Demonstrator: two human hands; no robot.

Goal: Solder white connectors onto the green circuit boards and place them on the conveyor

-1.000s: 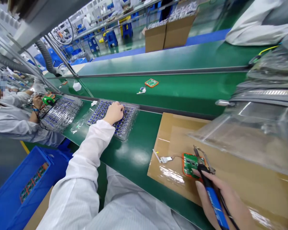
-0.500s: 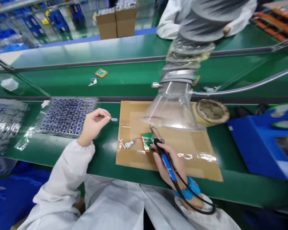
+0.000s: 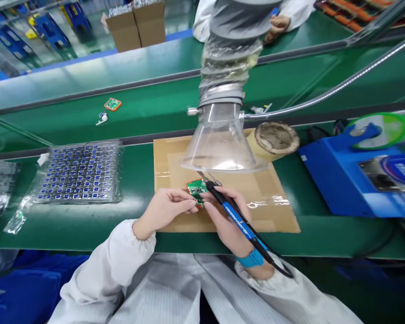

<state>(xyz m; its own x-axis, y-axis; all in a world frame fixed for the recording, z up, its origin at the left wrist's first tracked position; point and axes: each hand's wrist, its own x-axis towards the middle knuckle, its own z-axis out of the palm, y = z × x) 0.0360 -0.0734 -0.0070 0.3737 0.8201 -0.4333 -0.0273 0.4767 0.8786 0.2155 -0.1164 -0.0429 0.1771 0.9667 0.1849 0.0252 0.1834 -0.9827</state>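
Note:
My right hand [image 3: 232,222] grips a blue-and-black soldering iron [image 3: 236,218], its tip pointing away from me over the cardboard sheet. The fingers of that hand also reach the right side of a green circuit board [image 3: 196,185] with an orange edge. My left hand [image 3: 167,210] is closed in a pinch at the board's lower left, fingertips close to its surface. The small pale component it carried is mostly hidden by the fingers. Beneath both hands lies the cardboard [image 3: 270,207].
A clear fume hood [image 3: 222,144] hangs just beyond the board. To the left lies a plastic tray [image 3: 79,173] of small blue-topped parts. A blue solder machine [image 3: 337,180] and a round tip-cleaning pot [image 3: 276,139] stand to the right. Across the bench is a co-worker's hand [image 3: 278,27].
My left hand has moved right from beside the parts tray to the circuit board, carrying the small component. My right hand still holds the soldering iron by the board. The view has shifted.

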